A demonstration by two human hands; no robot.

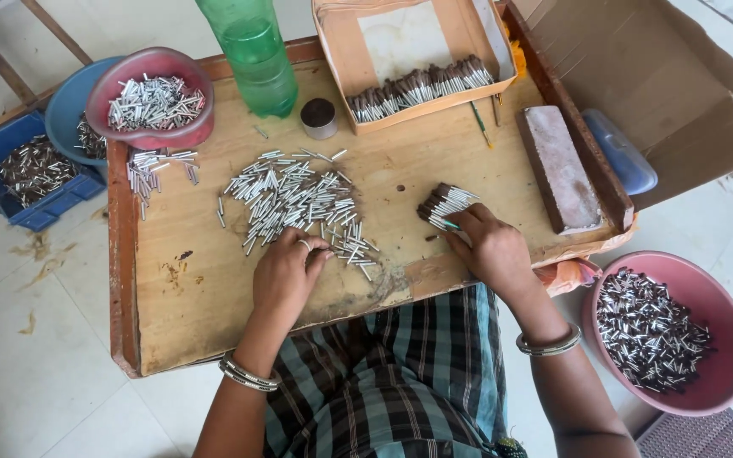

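Hundreds of small silver tubes (294, 203) lie scattered loose on the wooden board (180, 314) in front of me, and my left hand (286, 276) rests curled at the near edge of that heap, fingertips closed narrowly on a few of them. My right hand (494, 250) sits to the right, fingers pinched on the near end of a small bundle of brown-tipped tubes (443, 203) lying flat on the board, a thin green stick (450, 224) at its fingertips.

To do this well, I judge the bundle must stay squared, all brown ends facing one way, so I would keep the right grip firm but low against the wood. The left should draw off only a few tubes at a time; a larger rake would likely send them rolling towards the near edge.

Far across the board stands a green bottle (256, 55), a cardboard tray (354, 72) with a row of finished tubes, and a red bowl (159, 136) at far left.
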